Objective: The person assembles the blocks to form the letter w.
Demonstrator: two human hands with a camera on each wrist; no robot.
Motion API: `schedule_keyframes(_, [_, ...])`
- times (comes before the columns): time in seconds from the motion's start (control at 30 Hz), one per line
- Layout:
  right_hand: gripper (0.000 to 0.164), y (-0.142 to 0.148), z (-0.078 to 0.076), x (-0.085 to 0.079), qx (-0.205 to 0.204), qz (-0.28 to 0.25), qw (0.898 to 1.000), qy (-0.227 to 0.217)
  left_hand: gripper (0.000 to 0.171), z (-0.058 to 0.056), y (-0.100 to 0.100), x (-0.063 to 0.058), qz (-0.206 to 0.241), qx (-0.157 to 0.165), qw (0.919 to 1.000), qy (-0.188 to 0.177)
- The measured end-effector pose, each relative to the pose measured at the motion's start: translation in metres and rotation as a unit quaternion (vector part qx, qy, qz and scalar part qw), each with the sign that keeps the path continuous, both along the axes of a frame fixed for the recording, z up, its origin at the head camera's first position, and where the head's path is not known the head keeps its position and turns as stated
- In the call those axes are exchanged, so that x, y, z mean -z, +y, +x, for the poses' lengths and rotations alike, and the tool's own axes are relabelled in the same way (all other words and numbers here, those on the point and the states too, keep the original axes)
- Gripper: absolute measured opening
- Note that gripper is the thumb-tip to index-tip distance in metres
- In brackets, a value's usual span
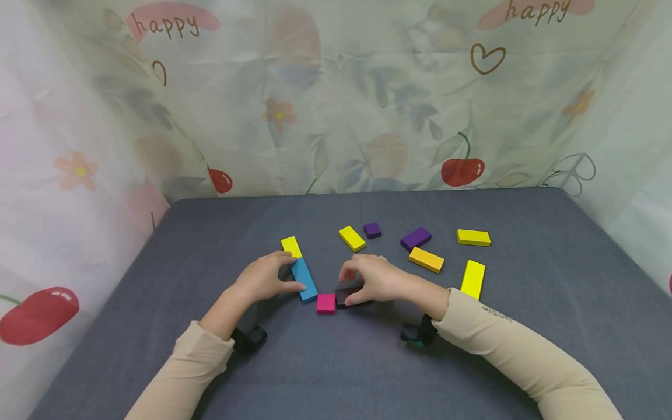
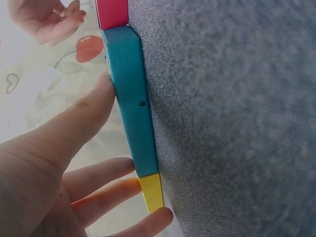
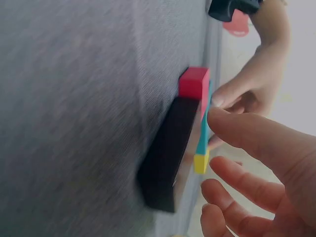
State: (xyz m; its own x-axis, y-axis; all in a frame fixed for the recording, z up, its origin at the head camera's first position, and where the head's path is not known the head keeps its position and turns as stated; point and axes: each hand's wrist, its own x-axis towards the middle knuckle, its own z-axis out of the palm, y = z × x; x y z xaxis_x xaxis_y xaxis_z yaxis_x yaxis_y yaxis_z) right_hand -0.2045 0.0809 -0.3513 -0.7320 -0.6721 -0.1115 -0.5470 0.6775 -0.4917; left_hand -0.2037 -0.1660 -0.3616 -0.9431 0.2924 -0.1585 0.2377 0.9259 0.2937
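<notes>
One blue-block spot, left-wrist view only

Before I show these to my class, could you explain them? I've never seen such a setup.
No robot here: a person works with bare left hand and right hand. The wide picture comes from a camera on the head; the two tilted close-ups come from the wrist cameras.

On the grey tabletop, a yellow block, blue block, pink block and black block form a bent line. Beyond and to the right lie three more yellow blocks, two purple blocks and an orange block.

The left hand appears to touch the blue block; the right hand's bent fingers are at the black block, contact unclear. Neither is plainly gripping anything.
</notes>
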Motion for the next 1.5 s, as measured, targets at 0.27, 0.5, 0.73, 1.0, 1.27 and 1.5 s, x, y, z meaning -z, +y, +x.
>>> schedule_keyframes(0.27, [0.032, 0.014, -0.003, 0.006, 0.001, 0.019, 1.000, -0.005, 0.071, 0.000, 0.000, 0.000, -0.002, -0.001, 1.0000, 0.001])
schedule_keyframes(0.5, [0.027, 0.015, -0.003, 0.007, -0.001, 0.013, 1.000, -0.005, 0.070, 0.001, 0.001, 0.000, -0.004, -0.001, 1.0000, 0.002])
schedule_keyframes(0.73, [0.024, 0.016, -0.003, 0.008, -0.013, 0.005, 1.000, 0.008, 0.071, 0.001, 0.001, 0.000, -0.005, -0.002, 1.0000, 0.003])
schedule_keyframes(1.0, [0.023, 0.020, -0.009, 0.007, -0.003, 0.004, 1.000, 0.013, 0.071, 0.001, 0.000, 0.001, -0.003, -0.005, 1.0000, 0.002])
schedule_keyframes(1.27, [0.024, 0.017, -0.014, 0.008, 0.034, 0.005, 0.999, 0.003, 0.071, 0.001, 0.000, 0.000, 0.001, -0.006, 1.0000, 0.002])
schedule_keyframes(1.5, [0.026, 0.010, -0.016, 0.009, 0.060, 0.007, 0.998, 0.006, 0.071, 0.001, 0.000, 0.000, 0.002, -0.006, 1.0000, 0.003])
